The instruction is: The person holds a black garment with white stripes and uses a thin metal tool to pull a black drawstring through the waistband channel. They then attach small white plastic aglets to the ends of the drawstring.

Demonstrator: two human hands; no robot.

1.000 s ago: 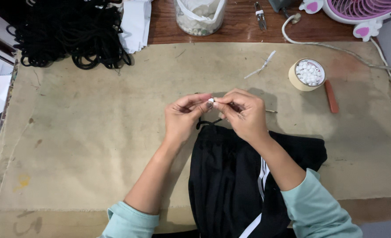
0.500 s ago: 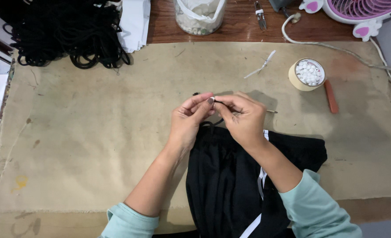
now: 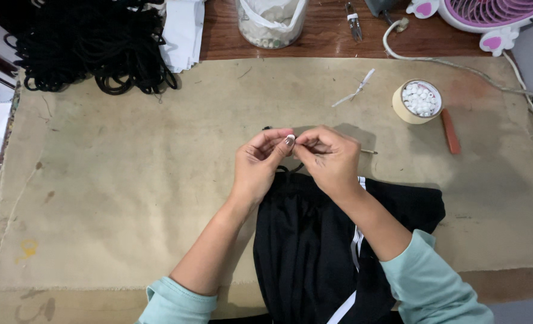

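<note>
Fingertips of left hand (image 3: pixel 259 163) and right hand (image 3: pixel 332 161) pinched together on small white bead (image 3: pixel 290 140) and black drawstring end, above black garment (image 3: pixel 338 240) on table (image 3: pixel 128 180); threading step, next needing steady aim.

Clear tub (image 3: pixel 272 23) of white beads at the table's far edge.

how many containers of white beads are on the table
2: a clear tub at the top edge, cut off by the frame, and a small round cup right of the hands. Others may sit out of view.
</note>
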